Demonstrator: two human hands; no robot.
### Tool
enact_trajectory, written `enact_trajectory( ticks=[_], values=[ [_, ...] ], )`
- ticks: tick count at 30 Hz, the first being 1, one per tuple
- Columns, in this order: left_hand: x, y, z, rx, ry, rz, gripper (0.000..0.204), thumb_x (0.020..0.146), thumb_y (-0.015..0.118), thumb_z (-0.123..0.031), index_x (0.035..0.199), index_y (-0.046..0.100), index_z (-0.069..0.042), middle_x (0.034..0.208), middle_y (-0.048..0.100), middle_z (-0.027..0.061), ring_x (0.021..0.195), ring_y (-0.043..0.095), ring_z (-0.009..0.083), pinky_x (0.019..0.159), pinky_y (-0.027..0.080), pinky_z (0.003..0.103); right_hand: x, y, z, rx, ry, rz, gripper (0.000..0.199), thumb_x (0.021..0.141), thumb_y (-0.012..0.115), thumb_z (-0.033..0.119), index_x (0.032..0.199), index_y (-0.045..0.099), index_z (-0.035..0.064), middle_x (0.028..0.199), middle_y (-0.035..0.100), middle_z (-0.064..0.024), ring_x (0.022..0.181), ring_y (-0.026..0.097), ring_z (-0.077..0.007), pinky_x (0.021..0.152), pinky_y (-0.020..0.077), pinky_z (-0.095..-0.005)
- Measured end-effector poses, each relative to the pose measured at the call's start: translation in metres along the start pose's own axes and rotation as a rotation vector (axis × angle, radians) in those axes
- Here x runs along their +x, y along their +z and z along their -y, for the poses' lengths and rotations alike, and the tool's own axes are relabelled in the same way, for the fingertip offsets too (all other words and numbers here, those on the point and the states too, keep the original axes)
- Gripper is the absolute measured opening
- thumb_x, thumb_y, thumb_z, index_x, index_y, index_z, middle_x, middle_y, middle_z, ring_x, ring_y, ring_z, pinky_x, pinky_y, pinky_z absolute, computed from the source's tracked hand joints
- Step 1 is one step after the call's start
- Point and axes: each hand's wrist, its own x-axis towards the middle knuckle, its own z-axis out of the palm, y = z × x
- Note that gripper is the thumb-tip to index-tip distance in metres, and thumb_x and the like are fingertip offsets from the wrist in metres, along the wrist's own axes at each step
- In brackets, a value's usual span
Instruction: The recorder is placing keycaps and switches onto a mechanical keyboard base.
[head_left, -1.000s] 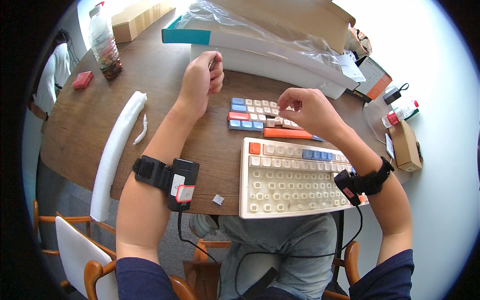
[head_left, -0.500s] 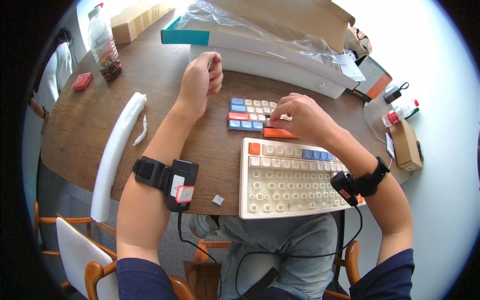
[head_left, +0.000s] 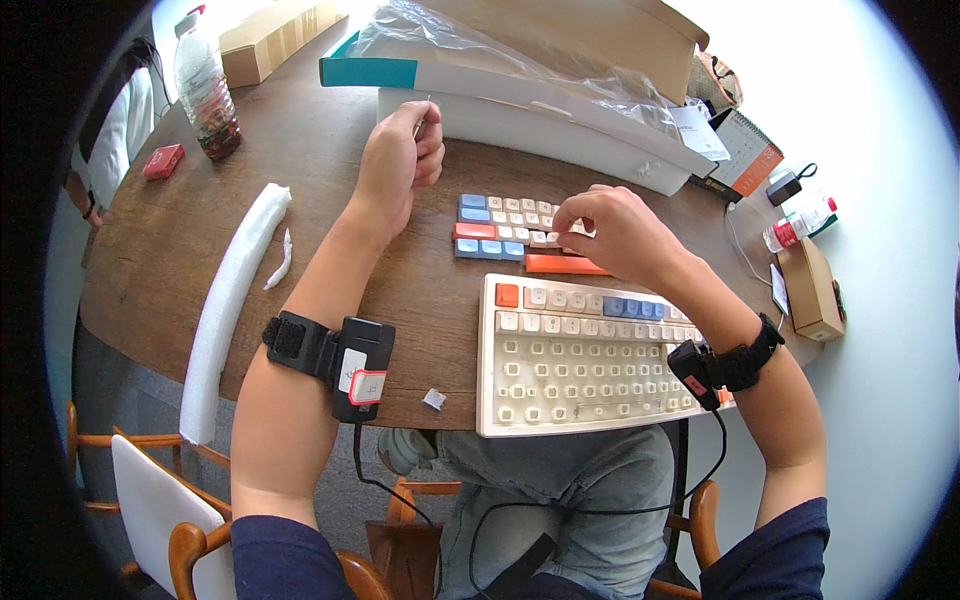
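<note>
Loose keycaps in cream, blue and red lie grouped in rows on the table, with a long orange spacebar keycap in front of them. Over the right part of these rows is my right hand, its thumb and forefinger closed in a pinch on a pale keycap, partly hidden by the fingers. Raised to the left, my left hand is closed around a thin metal wire-like tool; most of it is hidden. Nearest me sits a cream keyboard, its upper rows capped and the lower switches mostly bare.
A long open box with plastic wrap stands behind the keycaps. A bottle, a small red box and a white foam strip are at left. A desk calendar and a cardboard box stand at right.
My right hand has shifted slightly right, and more cream keycaps show beside its fingers. The dark keycap near its fingertips no longer shows. My left hand stays nearly still.
</note>
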Motion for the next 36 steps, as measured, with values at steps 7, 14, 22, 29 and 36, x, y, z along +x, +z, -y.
enact_trajectory(
  ticks=[7, 14, 22, 29, 36],
  values=[
    [0.001, 0.000, 0.001, 0.008, 0.018, 0.003, 0.021, 0.099, 0.039, -0.024, 0.084, 0.048, -0.012, 0.057, 0.029, -0.0059, 0.043, 0.023, 0.0052, 0.040, 0.019, 0.022, -0.001, 0.001, -0.003, 0.000, -0.020, -0.005, 0.011, 0.078, 0.068, 0.008, 0.087, 0.069, 0.0023, 0.089, 0.068, -0.0185, 0.090, 0.062, -0.0355, 0.082, 0.0492, -0.0430],
    [0.000, 0.000, -0.001, 0.014, 0.011, -0.008, 0.021, 0.099, 0.039, -0.024, 0.084, 0.047, -0.012, 0.057, 0.029, -0.0058, 0.043, 0.023, 0.0052, 0.041, 0.019, 0.022, -0.001, 0.000, -0.004, 0.021, -0.039, -0.009, 0.010, 0.078, 0.067, 0.006, 0.086, 0.068, 0.0013, 0.087, 0.068, -0.0183, 0.088, 0.063, -0.0351, 0.081, 0.0496, -0.0422],
    [0.000, 0.001, 0.000, 0.021, 0.013, -0.003, 0.021, 0.099, 0.040, -0.025, 0.084, 0.047, -0.012, 0.057, 0.029, -0.0058, 0.043, 0.023, 0.0053, 0.041, 0.019, 0.023, -0.017, -0.021, 0.001, 0.023, -0.005, 0.067, 0.017, 0.076, 0.071, 0.012, 0.089, 0.066, 0.0021, 0.088, 0.068, -0.0154, 0.087, 0.063, -0.0317, 0.081, 0.0489, -0.0397],
    [0.003, 0.000, 0.002, 0.001, -0.005, -0.010, 0.020, 0.098, 0.041, -0.025, 0.083, 0.048, -0.013, 0.056, 0.029, -0.0057, 0.043, 0.023, 0.0054, 0.041, 0.019, 0.023, -0.022, -0.011, -0.004, -0.029, -0.012, 0.120, 0.026, 0.073, 0.075, 0.016, 0.090, 0.060, 0.0034, 0.087, 0.063, -0.0163, 0.089, 0.060, -0.0340, 0.080, 0.0483, -0.0411],
    [0.000, 0.001, -0.001, 0.015, 0.003, -0.009, 0.020, 0.098, 0.040, -0.025, 0.084, 0.048, -0.013, 0.056, 0.030, -0.0057, 0.043, 0.024, 0.0056, 0.041, 0.020, 0.023, -0.017, -0.007, -0.002, -0.035, -0.007, 0.097, 0.023, 0.076, 0.074, 0.013, 0.090, 0.060, 0.0028, 0.087, 0.064, -0.0164, 0.089, 0.061, -0.0338, 0.079, 0.0483, -0.0410]
  ],
)
